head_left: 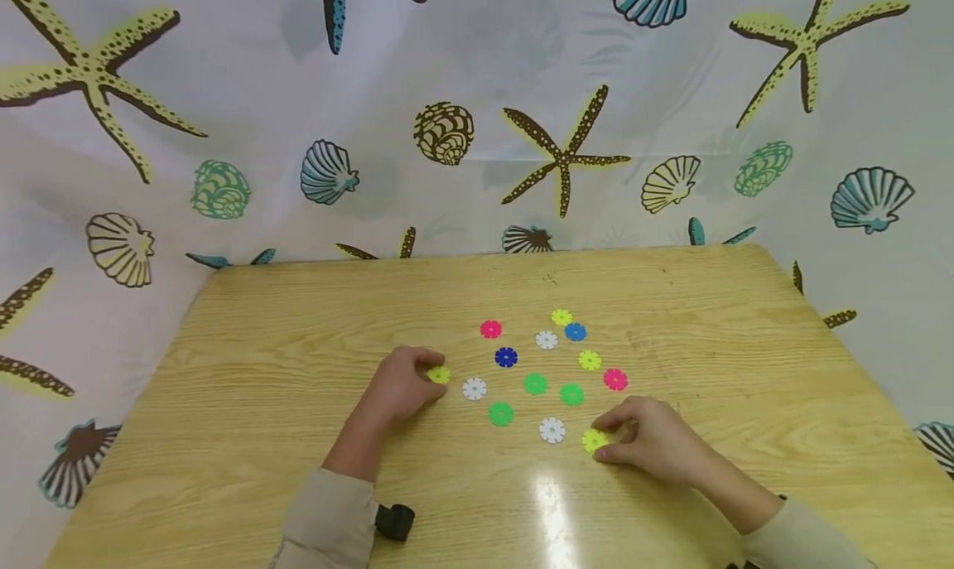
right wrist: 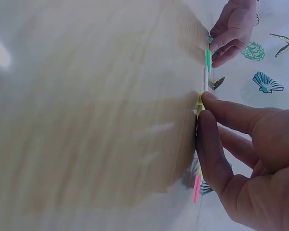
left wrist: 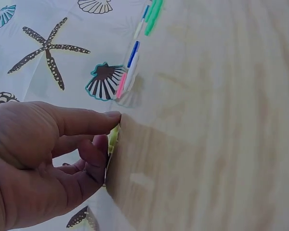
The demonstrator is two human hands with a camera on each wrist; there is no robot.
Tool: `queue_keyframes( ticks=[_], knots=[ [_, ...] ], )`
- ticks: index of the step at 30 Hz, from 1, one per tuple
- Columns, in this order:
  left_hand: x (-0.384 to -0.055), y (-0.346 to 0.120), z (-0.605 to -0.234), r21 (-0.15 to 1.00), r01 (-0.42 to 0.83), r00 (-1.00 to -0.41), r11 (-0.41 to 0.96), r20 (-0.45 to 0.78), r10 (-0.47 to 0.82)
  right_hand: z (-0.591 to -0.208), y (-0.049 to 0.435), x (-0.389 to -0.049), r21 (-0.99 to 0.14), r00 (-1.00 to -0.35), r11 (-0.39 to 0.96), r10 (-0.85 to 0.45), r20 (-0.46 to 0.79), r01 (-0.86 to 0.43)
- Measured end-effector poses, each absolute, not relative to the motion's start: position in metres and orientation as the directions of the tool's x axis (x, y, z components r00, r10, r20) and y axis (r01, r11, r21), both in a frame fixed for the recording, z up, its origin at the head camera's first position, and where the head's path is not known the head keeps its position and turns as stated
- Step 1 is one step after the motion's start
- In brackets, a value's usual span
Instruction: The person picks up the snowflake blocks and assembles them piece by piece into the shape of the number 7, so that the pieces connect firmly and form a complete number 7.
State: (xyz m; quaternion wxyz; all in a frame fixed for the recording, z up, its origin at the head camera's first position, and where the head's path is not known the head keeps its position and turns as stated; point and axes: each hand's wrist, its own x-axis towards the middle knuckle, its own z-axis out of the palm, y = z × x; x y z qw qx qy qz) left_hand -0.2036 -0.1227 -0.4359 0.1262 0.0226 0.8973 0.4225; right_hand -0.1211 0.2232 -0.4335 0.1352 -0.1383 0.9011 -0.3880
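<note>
On the left of a group of flat, notched plastic discs, my left hand (head_left: 402, 383) pinches a yellow disc (head_left: 438, 376) by its edges between thumb and fingers. In the left wrist view, this yellow disc (left wrist: 113, 139) appears edge-on at the tabletop. Lower right, my right hand (head_left: 656, 441) pinches another yellow disc (head_left: 591, 445) between thumb and fingertips, low at the wood. A white disc (head_left: 469, 393) lies just right of the left hand. Nearest the right hand are a second white disc (head_left: 547, 434) and a pink disc (head_left: 611, 383).
Between and beyond the hands lie several more discs: green (head_left: 496, 419), dark blue (head_left: 502, 361), pink (head_left: 486, 333), light blue (head_left: 570, 335) and yellow (head_left: 585, 364). The wooden table (head_left: 298, 320) ends at a white cloth (head_left: 477, 72) printed with shells and starfish.
</note>
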Motion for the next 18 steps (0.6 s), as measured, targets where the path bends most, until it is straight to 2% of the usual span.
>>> queue_keyframes(
  ticks=[11, 18],
  knots=[
    [-0.2056, -0.1232, -0.4348, 0.675, -0.014, -0.974, 0.737, -0.175, 0.142, -0.4311, 0.2182, -0.1197, -0.733, -0.938, 0.672, -0.311, -0.153, -0.103],
    [-0.2063, -0.1257, -0.4338, 0.685, 0.004, -0.979, 0.729, -0.145, 0.141, -0.4307, 0.2172, -0.1160, -0.752, -0.956, 0.655, -0.262, -0.133, -0.074]
  ],
)
